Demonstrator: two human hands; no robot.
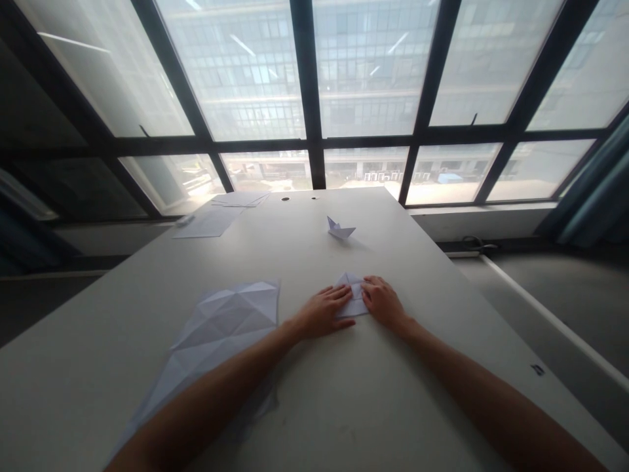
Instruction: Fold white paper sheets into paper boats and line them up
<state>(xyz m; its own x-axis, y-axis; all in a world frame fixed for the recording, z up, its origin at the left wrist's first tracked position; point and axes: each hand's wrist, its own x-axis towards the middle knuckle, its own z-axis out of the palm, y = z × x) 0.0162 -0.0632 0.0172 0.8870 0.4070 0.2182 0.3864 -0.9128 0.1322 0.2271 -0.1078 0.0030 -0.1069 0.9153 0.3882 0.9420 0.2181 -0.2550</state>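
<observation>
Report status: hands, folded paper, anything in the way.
Left hand on folded paper, right hand at its right side. It lies on table. Nothing blocks it; paper boat stands beyond, apart.

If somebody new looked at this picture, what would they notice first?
Probably the little paper boat, which sits by itself on the white table just beyond the hands. Next might come the left hand and right hand, both on a small folded paper. The big windows glow brightly behind the table, and a large creased sheet lies to the left, partly hidden by the left forearm.
</observation>
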